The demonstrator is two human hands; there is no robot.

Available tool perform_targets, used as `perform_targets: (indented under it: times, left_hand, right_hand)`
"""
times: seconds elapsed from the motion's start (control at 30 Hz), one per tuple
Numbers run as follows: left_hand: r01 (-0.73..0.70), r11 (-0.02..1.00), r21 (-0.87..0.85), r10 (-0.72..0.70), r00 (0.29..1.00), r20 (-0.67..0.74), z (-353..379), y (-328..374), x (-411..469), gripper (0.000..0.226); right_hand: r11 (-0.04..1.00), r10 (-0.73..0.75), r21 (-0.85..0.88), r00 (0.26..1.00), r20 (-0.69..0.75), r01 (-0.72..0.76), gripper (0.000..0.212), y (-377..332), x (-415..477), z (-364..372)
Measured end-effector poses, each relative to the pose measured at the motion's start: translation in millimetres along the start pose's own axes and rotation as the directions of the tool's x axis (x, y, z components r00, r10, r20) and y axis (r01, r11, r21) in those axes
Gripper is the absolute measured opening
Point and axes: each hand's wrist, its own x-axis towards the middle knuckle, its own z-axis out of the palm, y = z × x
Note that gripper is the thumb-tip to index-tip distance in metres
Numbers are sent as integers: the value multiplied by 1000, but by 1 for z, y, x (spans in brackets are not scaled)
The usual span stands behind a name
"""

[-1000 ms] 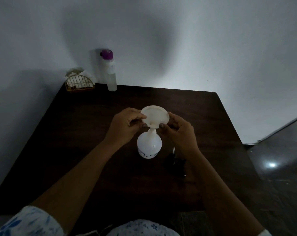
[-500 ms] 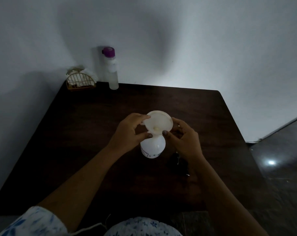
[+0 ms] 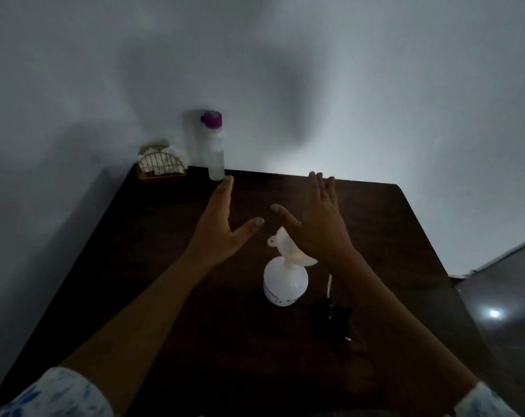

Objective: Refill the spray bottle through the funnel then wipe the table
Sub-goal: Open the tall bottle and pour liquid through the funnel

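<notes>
A round white spray bottle (image 3: 285, 282) stands uncapped near the middle of the dark wooden table (image 3: 153, 266). A white funnel (image 3: 287, 246) sits in its neck, partly hidden behind my right hand. My left hand (image 3: 220, 227) is stretched forward above the table, fingers straight, thumb spread, holding nothing. My right hand (image 3: 318, 224) is also flat and outstretched above the funnel, holding nothing. At the far left edge stands a clear water bottle with a purple cap (image 3: 213, 147); my left fingertips reach close to its base.
A small golden wire holder with white napkins (image 3: 160, 165) sits in the table's far left corner. A black spray head with a white tube (image 3: 333, 314) lies right of the spray bottle. A white wall stands behind; a glossy floor lies to the right.
Both hands have let go of the funnel and moved forward and up with fingers spread. The funnel stays in the spray bottle's neck.
</notes>
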Motion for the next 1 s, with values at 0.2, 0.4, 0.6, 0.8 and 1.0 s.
perform_targets:
  times: [0.2,0.4,0.6,0.8,1.0]
  left_hand:
    - [59,998,-19,-60,998,-36,-17,-17,38,80]
    - [155,983,-97,-158,987,-17,-27,-48,100,89]
    - [234,968,-88,-237,971,-31,-28,-93,175,89]
    - [312,937,-159,-319,947,-25,-20,-130,234,78]
    - [346,906,-242,-345,937,47,-11,-154,266,81]
  right_hand:
    - [952,-146,-245,974,172,186,102,-16,66,2]
    - [846,-240,-365,889,391,389,104,-29,144,29]
    - [918,-217,-193,845,489,347,105,-42,215,71]
    - [960,-217,-57,858,466,274,112,-47,269,107]
    - [985,-101,169,921,375,39,112,-55,299,132]
